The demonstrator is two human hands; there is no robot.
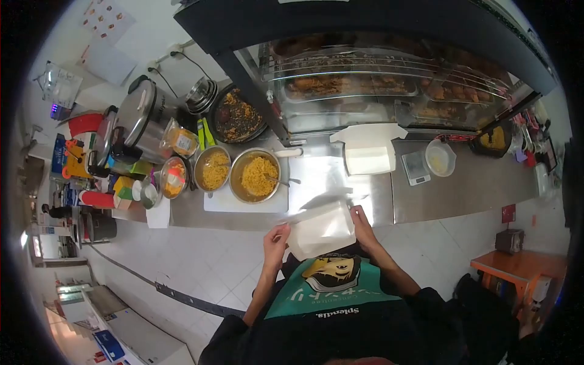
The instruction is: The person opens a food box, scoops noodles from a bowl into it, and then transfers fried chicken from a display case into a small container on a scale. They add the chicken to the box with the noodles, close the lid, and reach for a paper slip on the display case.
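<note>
Between my two hands is a white paper box [321, 231], held in front of my body at the counter's front edge. My left hand [277, 242] pinches its left side, and my right hand [361, 224] grips its right side. Behind it on the steel counter stands another white box [370, 152] with its flaps spread open. To the left, a pan [254, 176] of yellow food with a utensil in it rests on a white board [246, 204]. A second bowl of yellow food [213, 170] is beside the pan.
A glass display case [365, 79] with trays of food spans the back. A small scale [416, 167] and a white bowl [440, 157] are at the right. A large pot [140, 115] stands at the left. An orange table [517, 265] is at the far right.
</note>
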